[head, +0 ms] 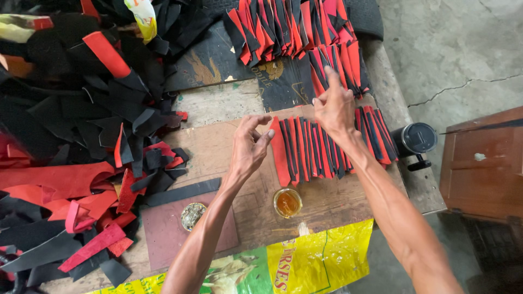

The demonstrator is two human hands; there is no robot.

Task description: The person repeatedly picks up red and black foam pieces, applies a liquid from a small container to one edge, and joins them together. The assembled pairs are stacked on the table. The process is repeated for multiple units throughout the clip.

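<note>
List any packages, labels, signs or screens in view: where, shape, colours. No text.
Yellow plastic sack: flat along the table's near edge, below the arms; yellow and green with red lettering and a pale animal picture.
Crumpled wrapper: top edge, on the black scrap pile; yellow and white.
Dark printed board: under the strip stacks at top centre; black with gold print.
No screens.

The red and black strips (321, 155) look like matt leather or felt — the loose scraps (81, 158) on the left too. The table (218, 103) is rough, worn wood. The small tin (287, 203) looks like shiny metal, and the yellow bag (321, 261) is glossy plastic — near edge.
</note>
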